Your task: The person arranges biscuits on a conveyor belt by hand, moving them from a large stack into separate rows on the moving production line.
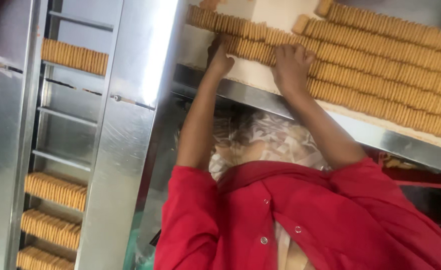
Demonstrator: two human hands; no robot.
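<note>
Only one view here, the head camera, and it's tilted hard, so the conveyor runs at a slant across the far right.

The person in the red coat point(300, 220) has both arms stretched out to the far side, onto a pale conveyor belt point(280, 15) packed with long rows of biscuits stood on edge point(390, 65). The left hand point(220, 60) presses against one end of a short stack of biscuits point(253, 49), fingers curled tight around that end. The right hand point(291, 65) caps the other end, fingers spread narrow and bent over the top of the stack. So the stack sits squeezed between the two palms, lying on the belt, touching the rows just beyond it.

These biscuits look light, dry and brittle. A stack like that probably only holds together with even end-to-end pressure; grab it in the middle and it would likely buckle and spill. Too much squeeze could chip the edges.

A couple of loose biscuits point(300, 23) lie flat further along the belt. Off to the left, a steel chute point(70, 120) with rungs carries more biscuit stacks point(74, 56), well apart from the hands.
</note>
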